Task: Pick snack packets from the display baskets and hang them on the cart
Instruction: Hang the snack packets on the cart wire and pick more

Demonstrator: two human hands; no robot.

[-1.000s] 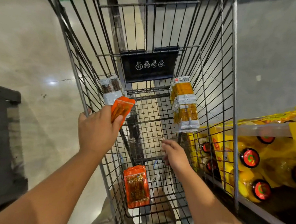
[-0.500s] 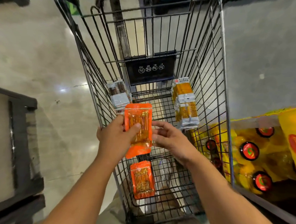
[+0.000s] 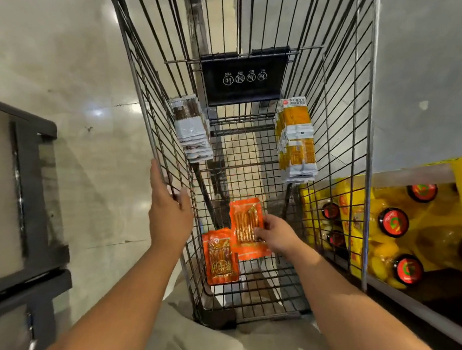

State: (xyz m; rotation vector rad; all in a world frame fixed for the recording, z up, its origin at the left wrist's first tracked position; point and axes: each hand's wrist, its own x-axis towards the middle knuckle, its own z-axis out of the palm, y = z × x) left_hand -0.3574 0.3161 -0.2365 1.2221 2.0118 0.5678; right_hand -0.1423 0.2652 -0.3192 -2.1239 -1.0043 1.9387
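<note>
I look down into a wire cart [image 3: 345, 106]. My right hand [image 3: 276, 235] pinches an orange snack packet [image 3: 245, 224] inside the cart, low near the bottom. A second orange packet [image 3: 220, 256] hangs on the cart's left wall just below it. My left hand [image 3: 168, 209] is at the cart's left rim, fingers straight, touching the wires. A stack of brown-and-white packets [image 3: 190, 129] hangs on the left wall and a stack of yellow packets [image 3: 297, 141] hangs on the right wall.
A black sign flap [image 3: 244, 75] hangs on the cart's far end. A shelf [image 3: 414, 172] at the right holds yellow bottles with red caps [image 3: 393, 222]. A dark display stand [image 3: 34, 190] sits at the left on the shiny floor.
The orange packet passed from my left hand to my right hand and moved down into the cart. My left hand went to the cart's left rim.
</note>
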